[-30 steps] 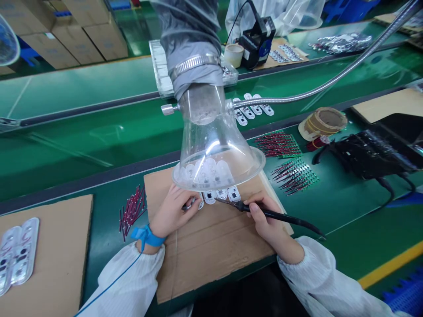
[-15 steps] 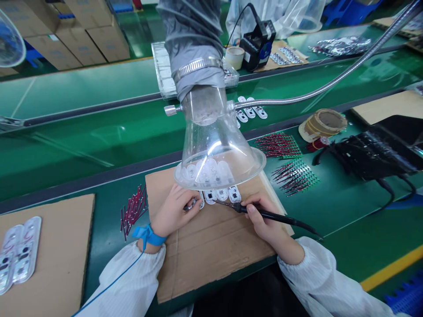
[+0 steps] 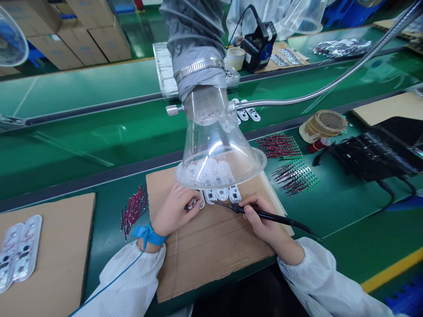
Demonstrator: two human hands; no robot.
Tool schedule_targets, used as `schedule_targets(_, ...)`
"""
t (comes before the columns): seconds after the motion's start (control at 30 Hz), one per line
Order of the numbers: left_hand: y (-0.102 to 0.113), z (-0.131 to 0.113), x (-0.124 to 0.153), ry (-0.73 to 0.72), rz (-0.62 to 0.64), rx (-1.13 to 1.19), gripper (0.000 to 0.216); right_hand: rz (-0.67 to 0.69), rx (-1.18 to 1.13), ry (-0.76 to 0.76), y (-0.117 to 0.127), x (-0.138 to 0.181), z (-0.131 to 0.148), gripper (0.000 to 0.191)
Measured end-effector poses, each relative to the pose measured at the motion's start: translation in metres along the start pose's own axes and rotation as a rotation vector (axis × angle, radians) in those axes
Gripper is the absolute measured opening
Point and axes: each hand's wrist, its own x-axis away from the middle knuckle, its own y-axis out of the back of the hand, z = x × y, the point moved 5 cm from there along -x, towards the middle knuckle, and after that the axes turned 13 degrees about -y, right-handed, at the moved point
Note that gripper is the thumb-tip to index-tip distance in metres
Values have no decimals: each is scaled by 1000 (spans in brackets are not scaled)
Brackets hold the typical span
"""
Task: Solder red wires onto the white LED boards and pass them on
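Observation:
My right hand (image 3: 261, 220) grips a black soldering iron (image 3: 264, 214) like a pen, its tip pointing left at a row of small white boards (image 3: 222, 194) on a cardboard sheet (image 3: 211, 246). My left hand (image 3: 173, 211), with a blue wrist strap (image 3: 147, 235), is closed at the left end of that row, pinching something small and shiny I cannot make out. A clear fume-extraction funnel (image 3: 220, 154) hangs just above the boards and hides their far ends.
Red-tipped wire pieces (image 3: 132, 209) lie left of the cardboard; more wires on green panels (image 3: 291, 171) lie to the right. A tape roll (image 3: 322, 123), black cables (image 3: 366, 154), white boards on another cardboard (image 3: 20, 253), a conveyor belt (image 3: 82, 136) and another person's station (image 3: 261, 42) surround me.
The soldering iron and my right hand have edged slightly left along the row. The white parts on the conveyor have drifted left behind the funnel. My left hand stays put.

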Motion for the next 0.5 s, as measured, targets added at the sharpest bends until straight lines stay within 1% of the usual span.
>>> schedule_targets(0.17,0,1,1,1,-7,-10,13,-23,-19,-3,1,0,4,24)
schedule_targets(0.3,0,1,0,12,13,-18,15,4,3,6,-1,-1,9,27)
schedule_targets(0.43,1,1,1,44,19,-1,17,14,-13,-4,-2,-1,3,27)
schedule_targets(0.5,3,4,4,85,-16,43,14,-11,-38,-11,0,-1,-1,27)
